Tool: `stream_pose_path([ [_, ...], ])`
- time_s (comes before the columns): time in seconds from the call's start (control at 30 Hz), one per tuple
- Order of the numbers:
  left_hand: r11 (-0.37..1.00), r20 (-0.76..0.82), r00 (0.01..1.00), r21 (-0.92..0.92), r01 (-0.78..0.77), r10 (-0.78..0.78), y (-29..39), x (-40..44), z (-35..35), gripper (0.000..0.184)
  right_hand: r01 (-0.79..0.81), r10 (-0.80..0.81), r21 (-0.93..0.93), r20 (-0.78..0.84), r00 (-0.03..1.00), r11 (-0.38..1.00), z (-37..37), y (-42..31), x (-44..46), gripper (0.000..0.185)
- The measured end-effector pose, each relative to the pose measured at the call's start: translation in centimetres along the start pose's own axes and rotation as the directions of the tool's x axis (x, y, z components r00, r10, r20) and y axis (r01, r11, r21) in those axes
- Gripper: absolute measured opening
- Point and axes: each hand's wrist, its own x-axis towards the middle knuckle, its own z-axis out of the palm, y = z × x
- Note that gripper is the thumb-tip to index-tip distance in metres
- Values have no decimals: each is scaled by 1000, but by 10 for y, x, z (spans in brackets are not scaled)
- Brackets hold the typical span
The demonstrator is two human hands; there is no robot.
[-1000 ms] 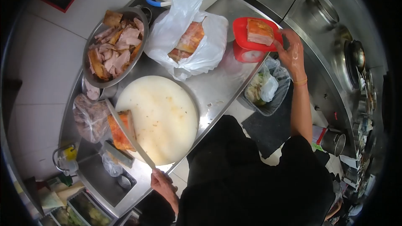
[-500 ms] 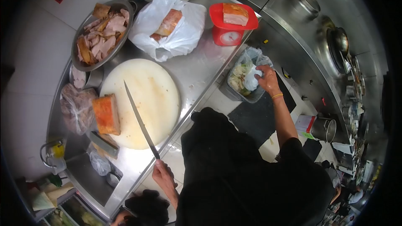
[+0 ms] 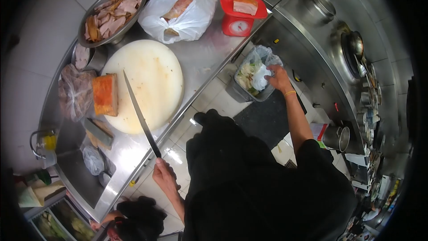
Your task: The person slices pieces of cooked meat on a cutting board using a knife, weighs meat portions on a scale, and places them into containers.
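Observation:
My left hand (image 3: pixel 165 175) grips the handle of a long knife (image 3: pixel 139 115), whose blade reaches over the round white cutting board (image 3: pixel 154 85). A block of browned meat (image 3: pixel 105 95) sits at the board's left edge. Down in the lined bin (image 3: pixel 233 90), my right hand (image 3: pixel 277 79) has its fingers closed on a crumpled white plastic bag (image 3: pixel 260 78), beside food scraps. On the red scale (image 3: pixel 232 26) rests a smaller piece of meat (image 3: pixel 245 5).
Behind the board are an oval metal bowl of sliced meat (image 3: pixel 109 20) and a white bag around meat (image 3: pixel 177 18). Left lie bagged meat (image 3: pixel 73 91), a sharpening stone (image 3: pixel 99 133) and a sink (image 3: pixel 78 176). Another person (image 3: pixel 140 216) is at the lower left.
My right hand has moved from beside the meat on the scale down to the white bag in the bin. The knife has swung off the meat block and now points over the board.

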Motion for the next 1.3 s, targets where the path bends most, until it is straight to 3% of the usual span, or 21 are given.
stream_pose_path([
  [0.13, 1000, -7, 1000, -24, -9, 9, -7, -6, -5, 48, 111, -113, -63, -30, 993, 992, -20, -18, 22, 39],
  [0.33, 998, -38, 998, -36, 44, -46, -14, -17, -11, 49, 300, -327, -152, -205, 923, 942, -63, -57, 107, 52],
  [0.53, 997, -100, 994, -76, 31, -39, -10, -16, -5, 49, 349, -389, -190, -243, 889, 918, -84, -103, 214, 78],
  [0.63, 999, -139, 990, -35, 29, -34, -7, -11, 0, 50, 271, -296, -266, -58, 954, 925, -81, -120, 251, 94],
  [0.77, 996, -158, 987, -90, -6, -8, 1, -4, 8, 51, 332, -313, -306, 112, 943, 892, -68, -110, 298, 115],
  [0.87, 996, -205, 978, -90, 14, -32, 18, -6, 23, 51, 305, -222, -314, 272, 936, 899, -69, -121, 303, 115],
  [1.07, 994, -193, 978, -86, 64, -79, 23, 6, 37, 51, 366, -293, -210, 310, 904, 906, -60, -117, 313, 103],
  [1.17, 995, -175, 981, -72, 71, -83, 29, 12, 42, 51, 323, -263, -187, 287, 921, 928, -63, -123, 309, 95],
  [1.27, 995, -158, 984, -67, 71, -81, 27, 18, 41, 51, 262, -167, -294, 311, 936, 919, -71, -137, 308, 89],
  [1.3, 996, -166, 983, -63, 69, -79, 27, 19, 41, 51, 293, -236, -235, 242, 941, 927, -73, -142, 306, 87],
])
